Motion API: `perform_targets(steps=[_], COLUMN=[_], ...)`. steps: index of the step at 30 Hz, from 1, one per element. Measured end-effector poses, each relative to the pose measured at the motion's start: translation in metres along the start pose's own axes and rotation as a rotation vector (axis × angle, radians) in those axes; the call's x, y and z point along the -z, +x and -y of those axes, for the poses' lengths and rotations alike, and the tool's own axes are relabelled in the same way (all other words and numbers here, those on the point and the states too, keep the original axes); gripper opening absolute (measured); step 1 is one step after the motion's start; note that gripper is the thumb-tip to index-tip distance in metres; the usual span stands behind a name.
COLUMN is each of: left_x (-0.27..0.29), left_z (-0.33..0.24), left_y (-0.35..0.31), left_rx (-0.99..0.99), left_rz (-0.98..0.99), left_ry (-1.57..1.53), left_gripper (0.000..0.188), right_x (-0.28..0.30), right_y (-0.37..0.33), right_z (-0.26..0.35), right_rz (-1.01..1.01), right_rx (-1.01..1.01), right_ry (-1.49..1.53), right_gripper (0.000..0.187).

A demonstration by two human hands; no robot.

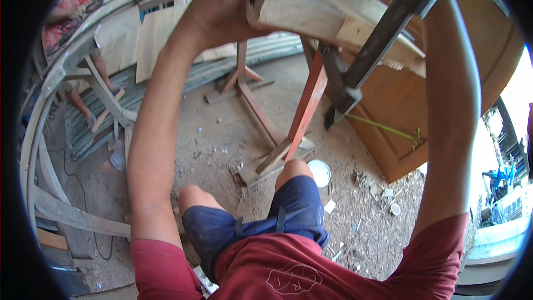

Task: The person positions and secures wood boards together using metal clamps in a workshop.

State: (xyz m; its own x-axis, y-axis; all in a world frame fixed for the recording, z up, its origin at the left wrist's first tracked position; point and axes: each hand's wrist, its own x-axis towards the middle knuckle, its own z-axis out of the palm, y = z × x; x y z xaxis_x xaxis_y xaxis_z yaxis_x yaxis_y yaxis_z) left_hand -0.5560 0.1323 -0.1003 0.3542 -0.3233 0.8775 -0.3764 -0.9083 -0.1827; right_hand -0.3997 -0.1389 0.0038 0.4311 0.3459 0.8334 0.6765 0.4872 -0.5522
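My left hand (225,8) grips the near-left end of a thick, pale wooden beam (302,11) at the top of the view. Its thumb side lies along the beam's underside, and some of its fingers are hidden behind the wood. A dark metal bar clamp (383,41) crosses the beam at a slant on the right, its lower jaw hanging below the wood. My right forearm (452,83) reaches up beside the clamp; the hand at its end is out of sight at the upper edge. Under the beam stands a reddish wooden trestle (307,100).
A brown wooden panel (388,128) leans at the right, with a yellow-green strap (383,126) across it. Curved wooden framing (41,94) arcs along the left, near another person (69,14). Stacked boards (125,50) lie behind. Shavings and a white round container (320,173) are on the floor.
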Motion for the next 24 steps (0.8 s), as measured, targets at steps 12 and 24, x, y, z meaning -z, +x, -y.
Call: perform_targets(steps=[12, 24], left_x=[-0.002, 0.001], left_z=[0.008, 0.006], left_y=[-0.019, -0.017], left_rx=[0.023, 0.023], left_rz=[-0.018, -0.015], left_ry=[0.134, 0.143], left_gripper=[0.113, 0.113], right_x=[-0.051, -0.058], right_y=[0.107, 0.109], right_z=[-0.017, -0.012], right_rz=[0.111, -0.046], right_rx=[-0.027, 0.011], right_ry=[0.370, 0.231], right_gripper=[0.044, 0.041])
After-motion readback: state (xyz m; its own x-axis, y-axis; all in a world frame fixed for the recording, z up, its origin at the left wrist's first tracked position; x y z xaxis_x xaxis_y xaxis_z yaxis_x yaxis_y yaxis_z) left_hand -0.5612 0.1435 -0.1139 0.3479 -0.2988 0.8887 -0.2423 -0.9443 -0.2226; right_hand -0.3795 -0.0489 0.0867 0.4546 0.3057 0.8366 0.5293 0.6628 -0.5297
